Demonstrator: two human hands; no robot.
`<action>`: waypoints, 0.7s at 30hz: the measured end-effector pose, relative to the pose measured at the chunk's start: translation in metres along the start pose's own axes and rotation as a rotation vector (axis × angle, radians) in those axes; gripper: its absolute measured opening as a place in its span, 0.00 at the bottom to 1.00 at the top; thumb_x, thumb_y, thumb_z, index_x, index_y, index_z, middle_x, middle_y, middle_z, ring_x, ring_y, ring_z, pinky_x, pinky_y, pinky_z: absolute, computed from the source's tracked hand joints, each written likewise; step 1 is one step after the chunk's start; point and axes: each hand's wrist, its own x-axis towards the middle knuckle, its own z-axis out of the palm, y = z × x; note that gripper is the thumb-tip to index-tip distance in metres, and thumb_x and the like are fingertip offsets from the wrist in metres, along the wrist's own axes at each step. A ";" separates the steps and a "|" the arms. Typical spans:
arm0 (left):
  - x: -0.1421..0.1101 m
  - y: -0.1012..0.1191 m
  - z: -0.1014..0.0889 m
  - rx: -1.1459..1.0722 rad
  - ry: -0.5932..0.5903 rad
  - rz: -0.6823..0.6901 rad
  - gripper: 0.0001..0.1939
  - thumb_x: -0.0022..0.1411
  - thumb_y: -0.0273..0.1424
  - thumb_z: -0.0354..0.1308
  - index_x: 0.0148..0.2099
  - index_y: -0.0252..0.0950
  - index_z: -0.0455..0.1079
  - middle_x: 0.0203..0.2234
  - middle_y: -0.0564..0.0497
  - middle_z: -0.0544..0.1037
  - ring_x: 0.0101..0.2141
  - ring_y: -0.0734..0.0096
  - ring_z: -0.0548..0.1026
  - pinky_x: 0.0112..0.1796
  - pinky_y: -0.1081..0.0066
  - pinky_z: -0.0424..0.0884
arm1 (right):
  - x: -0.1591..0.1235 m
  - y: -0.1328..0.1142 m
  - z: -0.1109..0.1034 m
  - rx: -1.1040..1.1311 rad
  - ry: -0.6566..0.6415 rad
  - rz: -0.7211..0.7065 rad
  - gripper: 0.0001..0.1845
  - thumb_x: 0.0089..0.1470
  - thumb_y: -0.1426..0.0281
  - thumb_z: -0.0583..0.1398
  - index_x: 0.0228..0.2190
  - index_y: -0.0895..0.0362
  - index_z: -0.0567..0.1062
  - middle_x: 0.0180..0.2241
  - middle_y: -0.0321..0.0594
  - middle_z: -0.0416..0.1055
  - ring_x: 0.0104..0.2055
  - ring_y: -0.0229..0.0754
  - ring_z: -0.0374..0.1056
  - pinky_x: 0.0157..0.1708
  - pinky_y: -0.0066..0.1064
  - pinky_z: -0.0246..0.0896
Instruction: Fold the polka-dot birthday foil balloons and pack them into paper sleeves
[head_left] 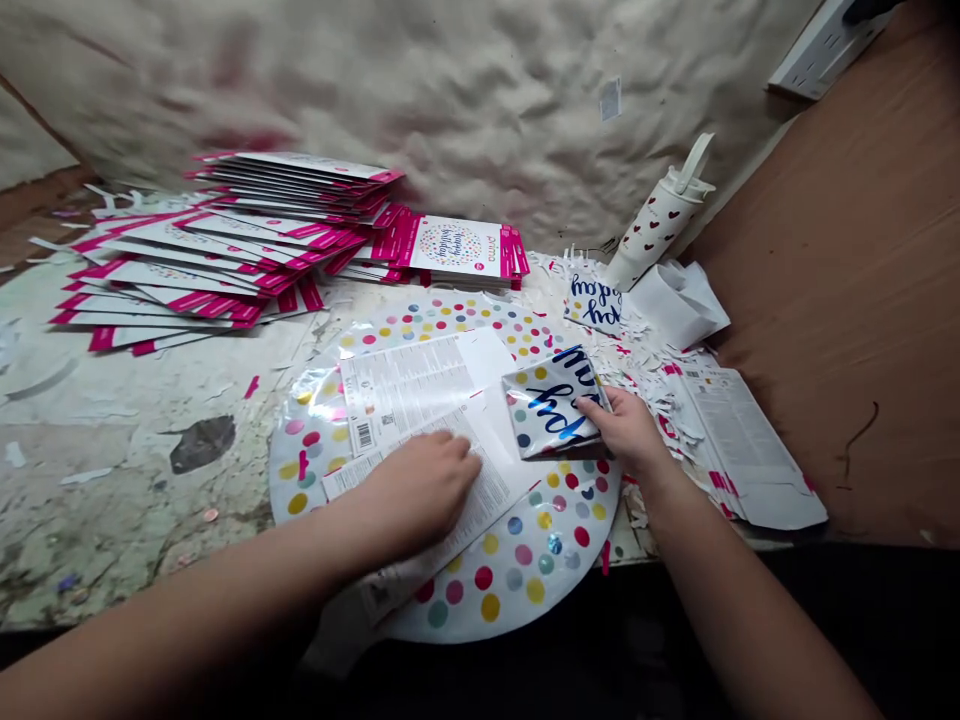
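Observation:
A round foil balloon (525,560) with coloured dots lies flat on the worktable. On top of it lie white printed card inserts (420,385) with a barcode. My left hand (420,490) rests palm down on the lower insert, its fingers curled over the paper. My right hand (626,430) pinches a folded foil balloon (551,405) with blue script lettering, holding it just above the dotted balloon's right side.
A spread pile of pink-edged white packaging sleeves (225,250) fills the back left. Another folded balloon (595,300), a heart-patterned tube (652,230) and paper scraps sit at the back right. Flat inserts (742,430) lie right, beside a brown board (862,300).

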 end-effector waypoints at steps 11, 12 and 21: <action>0.051 -0.027 0.011 0.065 0.171 0.220 0.07 0.53 0.28 0.47 0.35 0.34 0.64 0.31 0.45 0.71 0.35 0.62 0.66 0.40 0.61 0.59 | -0.035 0.001 0.009 -0.156 0.085 -0.123 0.16 0.47 0.57 0.61 0.30 0.58 0.74 0.28 0.40 0.75 0.30 0.44 0.69 0.30 0.34 0.64; 0.049 -0.026 0.009 0.063 0.181 0.223 0.06 0.53 0.27 0.47 0.33 0.35 0.64 0.29 0.46 0.70 0.35 0.62 0.66 0.41 0.60 0.58 | -0.037 -0.001 0.007 -0.128 0.032 -0.086 0.16 0.45 0.57 0.62 0.29 0.58 0.74 0.27 0.39 0.74 0.28 0.43 0.69 0.28 0.32 0.63; 0.042 -0.017 0.003 0.131 0.278 0.252 0.07 0.57 0.29 0.46 0.30 0.36 0.63 0.29 0.48 0.70 0.40 0.58 0.64 0.44 0.55 0.54 | -0.035 -0.039 0.015 0.147 -0.332 0.232 0.17 0.39 0.64 0.66 0.31 0.58 0.71 0.24 0.35 0.73 0.24 0.37 0.69 0.24 0.27 0.63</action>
